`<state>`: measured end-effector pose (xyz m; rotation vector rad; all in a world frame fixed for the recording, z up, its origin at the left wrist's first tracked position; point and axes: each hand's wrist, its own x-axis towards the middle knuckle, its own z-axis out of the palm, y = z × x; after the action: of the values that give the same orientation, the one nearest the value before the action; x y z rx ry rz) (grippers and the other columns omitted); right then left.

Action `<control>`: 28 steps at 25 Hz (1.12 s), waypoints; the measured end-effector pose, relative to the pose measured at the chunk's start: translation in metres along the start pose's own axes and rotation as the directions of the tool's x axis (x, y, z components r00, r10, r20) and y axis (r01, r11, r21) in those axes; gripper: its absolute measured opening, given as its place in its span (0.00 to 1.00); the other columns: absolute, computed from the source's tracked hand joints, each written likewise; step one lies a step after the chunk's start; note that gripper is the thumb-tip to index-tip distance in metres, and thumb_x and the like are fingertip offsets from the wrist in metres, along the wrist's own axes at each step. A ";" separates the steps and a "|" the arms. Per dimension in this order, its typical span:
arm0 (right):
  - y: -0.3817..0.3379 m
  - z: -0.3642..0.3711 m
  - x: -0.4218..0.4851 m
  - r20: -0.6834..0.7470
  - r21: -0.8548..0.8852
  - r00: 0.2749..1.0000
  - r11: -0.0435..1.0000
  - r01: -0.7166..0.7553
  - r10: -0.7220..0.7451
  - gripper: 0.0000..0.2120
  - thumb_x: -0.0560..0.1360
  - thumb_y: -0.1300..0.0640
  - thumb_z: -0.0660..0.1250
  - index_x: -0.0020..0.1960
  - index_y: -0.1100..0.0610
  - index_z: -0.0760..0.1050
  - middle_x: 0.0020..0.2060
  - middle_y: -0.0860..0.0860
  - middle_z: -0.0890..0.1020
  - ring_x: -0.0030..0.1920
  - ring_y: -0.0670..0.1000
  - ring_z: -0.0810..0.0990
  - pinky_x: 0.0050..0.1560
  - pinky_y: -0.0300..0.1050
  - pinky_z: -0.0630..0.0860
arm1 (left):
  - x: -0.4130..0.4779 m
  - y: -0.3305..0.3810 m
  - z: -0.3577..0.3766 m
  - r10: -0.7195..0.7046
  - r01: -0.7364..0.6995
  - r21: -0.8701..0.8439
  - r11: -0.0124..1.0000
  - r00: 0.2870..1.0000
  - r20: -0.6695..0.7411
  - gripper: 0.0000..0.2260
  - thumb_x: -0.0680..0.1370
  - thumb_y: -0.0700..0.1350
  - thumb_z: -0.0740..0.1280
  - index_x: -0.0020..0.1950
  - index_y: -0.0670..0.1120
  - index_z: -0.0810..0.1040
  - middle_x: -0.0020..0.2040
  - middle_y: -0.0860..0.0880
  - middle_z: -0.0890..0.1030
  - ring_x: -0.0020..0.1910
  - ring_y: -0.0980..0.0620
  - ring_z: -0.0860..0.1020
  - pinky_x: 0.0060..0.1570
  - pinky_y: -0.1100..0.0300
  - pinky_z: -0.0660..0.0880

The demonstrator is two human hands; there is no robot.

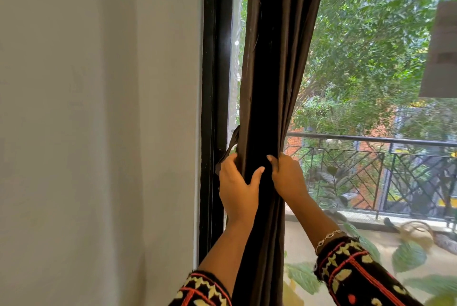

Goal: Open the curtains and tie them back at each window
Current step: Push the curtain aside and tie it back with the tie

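A plain pale wall (99, 132) filled the left side, ending at the dark window frame (215, 83). Just right of the frame, a dark strip (231, 142) ran up from behind the knuckles; it was probably the tie-back, though it was too shadowed to be sure. The left hand (237, 182) clasped the left edge of the curtain (272, 70), with the fingers out of sight behind the cloth and the thumb laid across the front. The curtain itself hung gathered into a narrow dark bundle beside the frame, leaving the glass to its right uncovered. The right hand (288, 177) gripped the bundle's right edge, fingers curled into the folds, close beside the left. Beyond the glass stood a balcony railing (371, 140) and trees.

The bundle did not look tied yet. The likely risk was that letting go with one hand to fetch the strip would let the outer folds slide free and fan back over the glass. A loose wrap could also sag.
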<state>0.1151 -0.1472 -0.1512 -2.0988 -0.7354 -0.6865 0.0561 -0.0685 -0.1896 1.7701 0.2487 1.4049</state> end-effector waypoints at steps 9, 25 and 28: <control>0.001 0.002 0.001 0.037 0.034 0.999 0.999 -0.024 0.023 0.16 0.81 0.55 0.53 0.52 0.67 0.73 0.40 0.61 0.79 0.41 0.60 0.78 0.39 0.46 0.71 | -0.021 0.000 0.008 -0.034 0.015 0.081 0.997 0.972 0.234 0.22 0.79 0.36 0.56 0.73 0.49 0.62 0.44 0.42 0.81 0.41 0.47 0.80 0.48 0.55 0.78; -0.008 0.003 -0.007 0.037 0.160 0.999 0.987 -0.016 0.010 0.14 0.80 0.59 0.57 0.54 0.68 0.75 0.46 0.62 0.80 0.46 0.60 0.79 0.42 0.43 0.69 | -0.040 -0.004 0.001 0.012 0.142 -0.279 0.950 0.873 0.488 0.26 0.80 0.34 0.55 0.75 0.47 0.49 0.55 0.45 0.78 0.47 0.62 0.78 0.48 0.68 0.74; -0.010 0.000 -0.012 0.024 0.171 0.999 0.985 0.016 -0.021 0.14 0.80 0.59 0.57 0.54 0.68 0.75 0.44 0.61 0.81 0.44 0.59 0.79 0.41 0.41 0.67 | -0.025 -0.002 0.003 -0.079 0.307 -0.415 0.856 0.872 0.483 0.21 0.82 0.43 0.51 0.74 0.52 0.51 0.72 0.50 0.64 0.70 0.58 0.64 0.67 0.66 0.63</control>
<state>0.0998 -0.1447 -0.1546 -1.9497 -0.8003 -0.5859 0.0502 -0.0841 -0.2092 1.5360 -0.1590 0.7787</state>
